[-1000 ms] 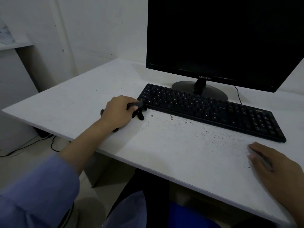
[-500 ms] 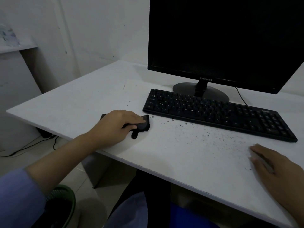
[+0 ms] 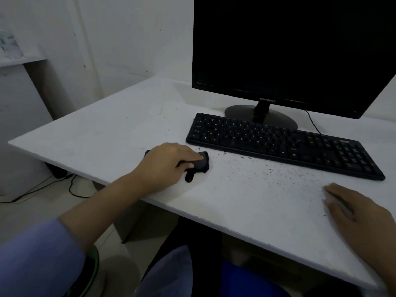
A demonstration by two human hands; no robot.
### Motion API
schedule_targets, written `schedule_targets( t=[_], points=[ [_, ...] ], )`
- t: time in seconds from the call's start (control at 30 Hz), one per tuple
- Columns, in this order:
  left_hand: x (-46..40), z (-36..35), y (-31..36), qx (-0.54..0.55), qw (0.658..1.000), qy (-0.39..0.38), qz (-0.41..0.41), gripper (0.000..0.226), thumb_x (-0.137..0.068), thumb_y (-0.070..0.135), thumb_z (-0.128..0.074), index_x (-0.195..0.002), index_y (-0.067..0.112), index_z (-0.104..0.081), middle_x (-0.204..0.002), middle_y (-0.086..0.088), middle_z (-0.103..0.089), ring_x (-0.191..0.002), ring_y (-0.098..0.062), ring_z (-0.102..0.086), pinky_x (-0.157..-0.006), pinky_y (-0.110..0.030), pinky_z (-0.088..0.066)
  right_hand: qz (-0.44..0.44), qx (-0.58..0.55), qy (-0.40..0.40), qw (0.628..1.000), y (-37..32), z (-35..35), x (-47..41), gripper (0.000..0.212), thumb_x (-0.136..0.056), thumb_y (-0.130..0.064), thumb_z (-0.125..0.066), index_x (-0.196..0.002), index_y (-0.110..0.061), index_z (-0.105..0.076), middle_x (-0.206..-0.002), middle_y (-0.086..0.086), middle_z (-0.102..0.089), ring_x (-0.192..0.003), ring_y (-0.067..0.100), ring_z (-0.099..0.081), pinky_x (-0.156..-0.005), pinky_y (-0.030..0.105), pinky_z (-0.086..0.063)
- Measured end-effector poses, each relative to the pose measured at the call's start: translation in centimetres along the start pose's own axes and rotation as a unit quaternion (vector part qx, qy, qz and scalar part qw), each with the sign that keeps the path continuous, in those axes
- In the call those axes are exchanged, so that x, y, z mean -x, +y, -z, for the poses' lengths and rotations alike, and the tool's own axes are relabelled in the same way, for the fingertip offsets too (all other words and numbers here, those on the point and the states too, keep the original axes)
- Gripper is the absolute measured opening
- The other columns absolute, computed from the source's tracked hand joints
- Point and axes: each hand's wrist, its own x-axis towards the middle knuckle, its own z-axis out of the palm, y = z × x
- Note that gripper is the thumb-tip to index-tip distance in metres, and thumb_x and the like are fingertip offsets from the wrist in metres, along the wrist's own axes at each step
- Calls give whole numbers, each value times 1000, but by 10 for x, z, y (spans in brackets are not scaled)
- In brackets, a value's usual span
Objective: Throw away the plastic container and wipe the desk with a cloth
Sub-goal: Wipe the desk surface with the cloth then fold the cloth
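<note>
the dark cloth (image 3: pixel 200 165) lay bunched on the white bench (image 3: pixel 102 136), just in front of the left end of the black keyboard (image 3: pixel 278 144) and apart from it by a narrow strip of bench. most of it was hidden under the left grip (image 3: pixel 167 166); a rounded fold stuck out past the fingertips toward the right, a small tail poked out on the near side, and a sliver showed behind the knuckles on the far left. the left grip pressed down on the cloth with the fingers curled over it and drawn together, pinching the wad against the bench top. the forearm ran back over the bench's near edge to a blue sleeve (image 3: pixel 36 258).

dark specks (image 3: pixel 267 170) were scattered across the bench to the right of the cloth, thickest along the front of the keyboard and thinning toward the near edge.

the right grip (image 3: pixel 360 217) rested flat on the bench near the right edge of view, palm down, fingers spread loosely and holding nothing, well apart from the cloth.

behind the keyboard stood a black samsung monitor (image 3: pixel 289 50) on a round base, screen dark. below the left arm a green rim (image 3: pixel 95 266) of some container showed by the floor; what it was could not be told.
</note>
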Motion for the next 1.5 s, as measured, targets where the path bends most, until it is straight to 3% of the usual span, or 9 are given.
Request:
schedule_targets(
  t=[0.23,0.33,0.43,0.6,0.73,1.0,1.2,1.4,1.5],
  points=[
    [-30,-4,-15,-36,998,15,53,25,-87,9,-57,-108,14,-70,-107,-6,-71,-97,-27,-64,-81,-39,-51,-10,-12,-2,1000,-6,2,1,47,-82,-32,-52,-119,-4,-59,-124,17,-60,-114,38,-55,-100,48,-38],
    [-33,-5,-15,-38,997,18,58,28,-88,10,-57,-112,16,-68,-110,-5,-71,-98,-26,-64,-81,-34,-50,-17,-23,-8,1000,-5,2,1,46,-87,-36,-54,-121,-5,-58,-125,18,-59,-115,38,-54,-101,47,-37],
    [-29,-2,-15,-22,997,18,67,30,-87,9,-58,-114,18,-67,-112,-2,-70,-101,-23,-64,-83,-27,-47,-10,-12,3,1000,2,-2,-2,86,-73,-71,-29,-121,-6,-57,-124,17,-60,-114,37,-55,-101,50,-39],
    [-4,8,8,46,997,-48,25,30,-84,13,-63,-112,24,-68,-114,8,-69,-103,-7,-61,-92,-23,-46,-4,-1,-6,1000,7,-4,-4,92,-71,-76,-23,-123,-7,-56,-125,19,-58,-113,38,-54,-100,53,-40],
    [0,5,14,66,996,-64,-18,31,-84,12,-64,-112,22,-68,-113,8,-69,-103,-8,-62,-91,-29,-49,7,11,2,1000,0,0,-1,62,-78,-46,-38,-123,-7,-56,-125,17,-59,-114,38,-54,-100,45,-37],
    [-19,3,-21,-88,980,57,169,27,-89,10,-50,-104,18,-70,-96,-10,-67,-88,-30,-55,-69,-35,-41,9,9,5,1000,7,-4,-6,92,-70,-76,-24,-123,-7,-55,-123,17,-60,-112,37,-56,-99,52,-41],
    [1,-19,70,-4,999,-33,16,31,-90,24,-53,-119,31,-62,-110,8,-64,-99,-16,-50,-75,-30,-44,18,-2,13,1000,6,-4,-6,85,-70,-68,-28,-122,-7,-57,-125,17,-59,-113,38,-55,-99,48,-38],
    [-4,1,9,-39,992,1,124,34,-90,24,-55,-123,27,-59,-121,3,-61,-107,-20,-53,-80,-27,-40,30,-15,11,999,-1,1,-3,58,-77,-39,-41,-123,-6,-57,-127,16,-58,-116,37,-54,-100,43,-35],
    [2,14,3,7,992,-66,110,56,-83,34,-65,-135,32,-45,-136,5,-44,-113,-14,-48,-91,-23,-38,20,-12,6,1000,-3,3,0,50,-82,-34,-51,-121,-4,-57,-126,17,-58,-114,39,-55,-101,46,-36]
  ],
)
